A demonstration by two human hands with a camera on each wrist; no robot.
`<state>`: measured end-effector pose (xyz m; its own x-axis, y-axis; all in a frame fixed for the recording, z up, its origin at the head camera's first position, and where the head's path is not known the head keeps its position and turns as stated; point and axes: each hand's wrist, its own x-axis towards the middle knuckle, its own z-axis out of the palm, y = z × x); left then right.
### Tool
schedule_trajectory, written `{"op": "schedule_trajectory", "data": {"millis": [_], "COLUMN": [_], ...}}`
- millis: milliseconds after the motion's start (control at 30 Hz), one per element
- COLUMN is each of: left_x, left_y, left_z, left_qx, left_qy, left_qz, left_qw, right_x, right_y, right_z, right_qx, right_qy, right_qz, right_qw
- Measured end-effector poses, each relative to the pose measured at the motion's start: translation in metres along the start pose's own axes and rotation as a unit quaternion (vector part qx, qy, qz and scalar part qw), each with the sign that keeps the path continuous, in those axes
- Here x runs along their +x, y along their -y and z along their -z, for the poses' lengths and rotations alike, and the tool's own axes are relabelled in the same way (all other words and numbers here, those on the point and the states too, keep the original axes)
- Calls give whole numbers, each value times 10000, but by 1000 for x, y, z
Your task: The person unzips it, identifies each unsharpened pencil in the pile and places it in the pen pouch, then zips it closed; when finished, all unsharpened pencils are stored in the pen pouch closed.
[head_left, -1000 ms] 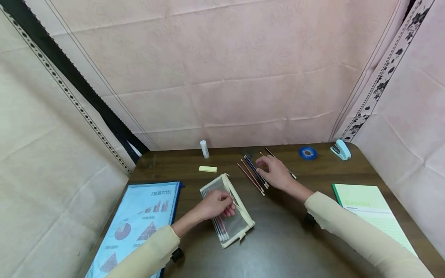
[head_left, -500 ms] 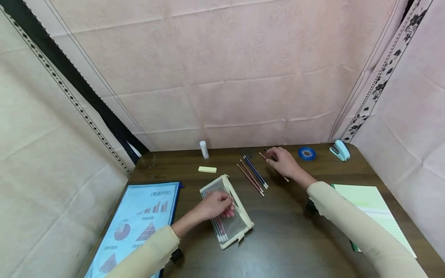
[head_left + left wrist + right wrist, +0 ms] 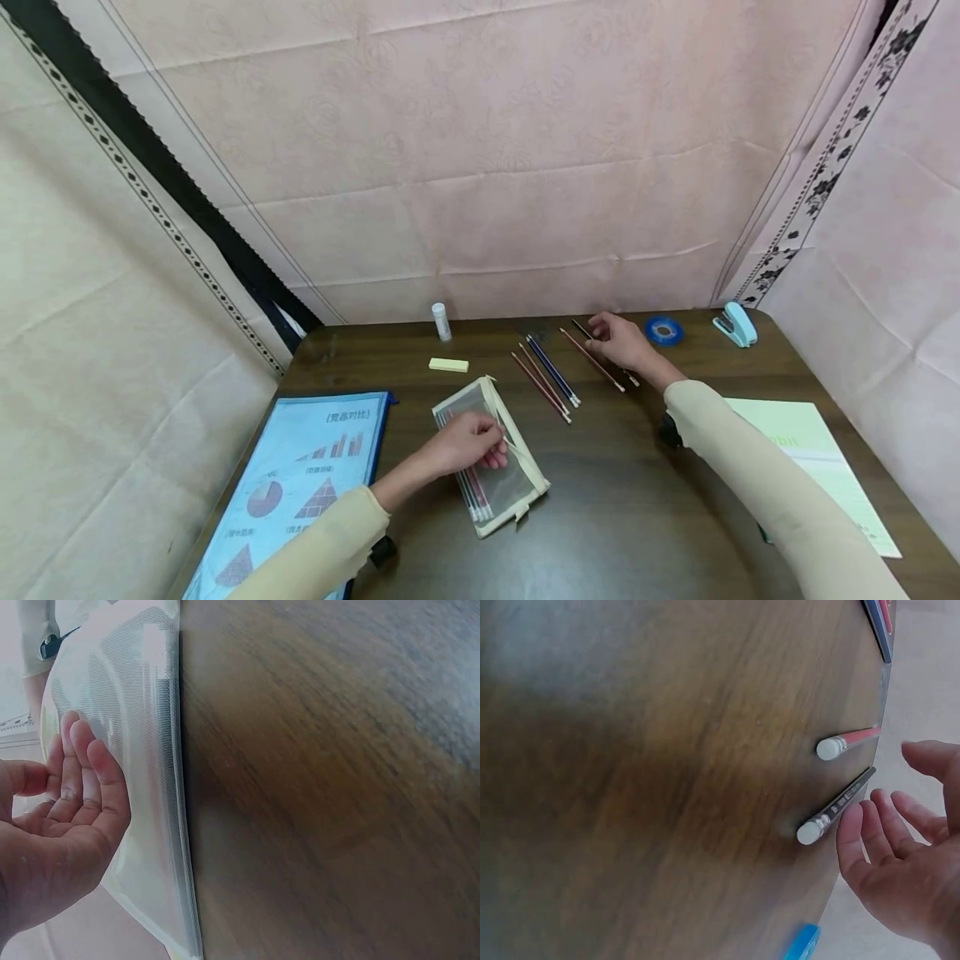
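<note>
My left hand [image 3: 468, 442] is over the cream-edged mesh pencil case [image 3: 528, 479], thumb and forefinger pinching its zipped edge. Several pencils [image 3: 477, 493] show through the mesh. In the left wrist view the case [image 3: 142, 847] lies beyond my curled fingers. My right hand [image 3: 626, 343] reaches over a black pencil [image 3: 836, 808] at the back of the table, thumb apart from the fingers, fingertips right beside the pencil. A red-brown pencil [image 3: 594, 360] lies just left of it. Further left, dark blue pencils [image 3: 552, 369] and red-brown pencils [image 3: 538, 385] lie side by side.
A glue stick [image 3: 441, 322] stands at the back, with a pale yellow strip [image 3: 448, 365] before it. Blue tape [image 3: 664, 331] and a light blue stapler [image 3: 736, 324] are at the back right. A blue folder [image 3: 322, 450] lies left, a green notebook [image 3: 817, 467] right.
My right hand has moved right, from the blue pencils past the red-brown pencil to the black one. The red-brown pencil now lies uncovered. My left hand and the case stay put.
</note>
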<state>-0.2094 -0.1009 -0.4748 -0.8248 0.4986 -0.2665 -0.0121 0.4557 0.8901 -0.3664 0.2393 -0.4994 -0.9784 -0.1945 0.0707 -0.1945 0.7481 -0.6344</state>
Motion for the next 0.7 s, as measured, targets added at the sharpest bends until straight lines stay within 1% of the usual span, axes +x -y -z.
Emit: {"op": "schedule_trajectory", "data": {"millis": [200, 433, 500, 700], "left_x": [-1, -1, -1, -1], "left_y": [1, 1, 1, 1], "left_z": [-1, -1, -1, 0], "left_qx": [-69, -41, -33, -120], "left_qy": [34, 15, -2, 42], "left_qz": [39, 58, 59, 56], "left_qw": [10000, 10000, 10000, 9999], "right_x": [-1, 4, 5, 4], "right_y": [-7, -18, -19, -20], "right_z": [0, 9, 11, 12], "right_qx": [-25, 15, 60, -64], "right_qy": [198, 563, 652, 874], "right_qz": [-120, -12, -39, -41], "right_qw": [9997, 9984, 9978, 9961]}}
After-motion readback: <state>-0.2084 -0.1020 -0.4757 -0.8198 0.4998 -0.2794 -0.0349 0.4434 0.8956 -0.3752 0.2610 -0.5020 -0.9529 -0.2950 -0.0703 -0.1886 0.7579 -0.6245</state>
